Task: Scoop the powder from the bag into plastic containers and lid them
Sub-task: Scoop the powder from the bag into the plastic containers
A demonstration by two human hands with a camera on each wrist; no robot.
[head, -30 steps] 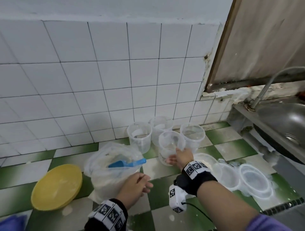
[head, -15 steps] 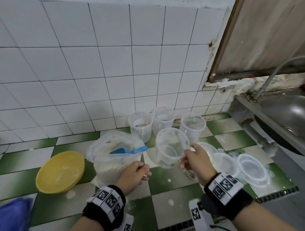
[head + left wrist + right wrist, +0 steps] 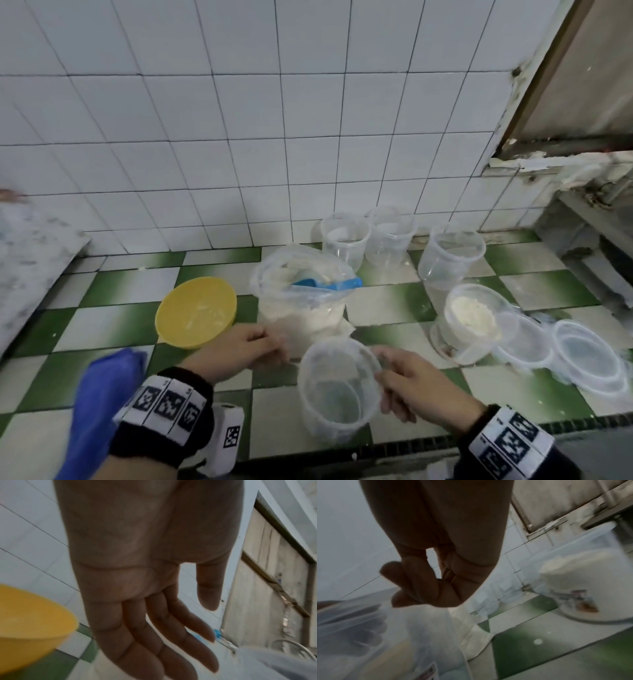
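Head view: nearest us, our right hand pinches the rim of an empty clear container, held tilted above the green-and-white checked counter. Right wrist view shows thumb and fingers curled together at that rim. Our left hand sits just left of it — fingers straight and relaxed in the left wrist view, holding nothing.

Just beyond the hands: the powder bag, open, with a blue scoop lying across its mouth, handle pointing right. Yellow bowl to its left, a few pale smears inside. Right of the bag, one container filled with powder, unlidded, then two clear lids lying flat near the counter's right end.

Further back, against the white tiled wall, three more open containers — contents unclear. Dark counter edge runs right below the held container; bare tiles between bag and filled container.
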